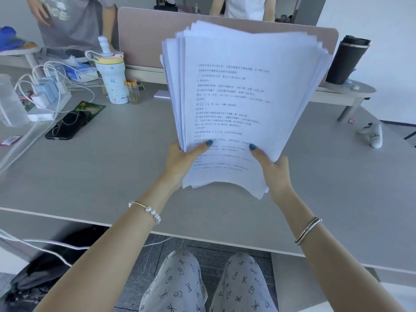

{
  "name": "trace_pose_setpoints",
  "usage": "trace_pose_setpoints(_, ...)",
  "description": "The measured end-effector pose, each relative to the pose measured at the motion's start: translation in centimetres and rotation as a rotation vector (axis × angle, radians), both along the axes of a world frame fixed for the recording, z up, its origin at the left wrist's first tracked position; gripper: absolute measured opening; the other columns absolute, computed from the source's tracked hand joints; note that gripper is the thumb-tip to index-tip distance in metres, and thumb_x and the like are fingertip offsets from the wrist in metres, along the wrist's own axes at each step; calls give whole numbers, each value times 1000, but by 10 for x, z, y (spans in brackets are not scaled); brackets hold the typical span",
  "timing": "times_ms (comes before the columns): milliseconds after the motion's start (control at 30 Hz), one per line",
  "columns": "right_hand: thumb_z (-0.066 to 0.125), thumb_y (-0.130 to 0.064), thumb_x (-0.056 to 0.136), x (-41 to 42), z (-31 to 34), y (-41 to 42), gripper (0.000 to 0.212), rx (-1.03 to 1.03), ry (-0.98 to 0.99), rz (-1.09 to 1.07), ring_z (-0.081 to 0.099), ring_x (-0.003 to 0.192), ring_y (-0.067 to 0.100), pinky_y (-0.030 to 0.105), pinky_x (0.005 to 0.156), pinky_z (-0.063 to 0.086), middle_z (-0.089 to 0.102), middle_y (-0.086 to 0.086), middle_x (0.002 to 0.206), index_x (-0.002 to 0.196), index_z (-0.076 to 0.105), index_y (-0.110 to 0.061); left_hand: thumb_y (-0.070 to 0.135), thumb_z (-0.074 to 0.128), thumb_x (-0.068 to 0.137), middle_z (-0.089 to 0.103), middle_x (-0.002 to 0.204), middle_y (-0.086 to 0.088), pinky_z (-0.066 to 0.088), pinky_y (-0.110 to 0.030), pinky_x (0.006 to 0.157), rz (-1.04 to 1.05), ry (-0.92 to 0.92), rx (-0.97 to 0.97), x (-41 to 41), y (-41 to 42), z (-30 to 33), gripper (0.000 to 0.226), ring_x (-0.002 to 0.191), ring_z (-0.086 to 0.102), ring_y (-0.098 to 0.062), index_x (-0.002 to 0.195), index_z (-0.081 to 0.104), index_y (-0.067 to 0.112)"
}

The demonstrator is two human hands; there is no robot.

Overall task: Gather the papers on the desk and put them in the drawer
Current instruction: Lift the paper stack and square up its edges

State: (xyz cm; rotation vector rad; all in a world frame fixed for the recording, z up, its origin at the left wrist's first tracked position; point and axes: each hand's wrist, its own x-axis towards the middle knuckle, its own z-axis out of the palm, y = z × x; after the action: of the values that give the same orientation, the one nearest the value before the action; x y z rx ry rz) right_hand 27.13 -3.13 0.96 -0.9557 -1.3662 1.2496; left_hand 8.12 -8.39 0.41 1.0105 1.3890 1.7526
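The left hand [182, 158] and right hand [273, 166] each grip a lower corner of the stack of papers [243, 104], thumbs on top; the sheets fan upward, raised above the desk [101, 172].

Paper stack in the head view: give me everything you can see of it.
The paper stack is a thick sheaf of white sheets, the top one printed with small dark text too blurred to read. It is held up above the desk, tilted toward the camera. Its far edges are fanned and uneven, and the near edge sags between the hands. The left hand and right hand grip its lower corners, thumbs on top. Nothing else touches it.
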Motion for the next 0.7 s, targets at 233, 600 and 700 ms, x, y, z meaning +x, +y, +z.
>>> trace_pose_setpoints(233,71,-26,79,0,-21,-8,5,-114,-28,-41,68,75,18,35,70,57,71,-5,80,77,68,-28,21,78,72,72,74,20,54,-19,66,23,-2,-63,11,-5,-18,18,73,69,0,81,67,33)
trace_pose_setpoints(600,70,-23,80,19,-27,-10,3,-104,-79,-47,65,73,21,33,65,50,69,4,81,78,68,-22,17,77,73,72,74,18,53,-15,63,-24,37,-48,21,-6,-21,19,68,67,6,80,67,33)
trace_pose_setpoints(700,69,-20,81,24,-22,-10,7,-20,-33,-89,68,78,16,34,68,56,71,-4,85,84,66,-26,11,74,76,72,66,21,53,-16,57,-32,33,10,24,-6,-13,16,64,68,3,78,67,26)
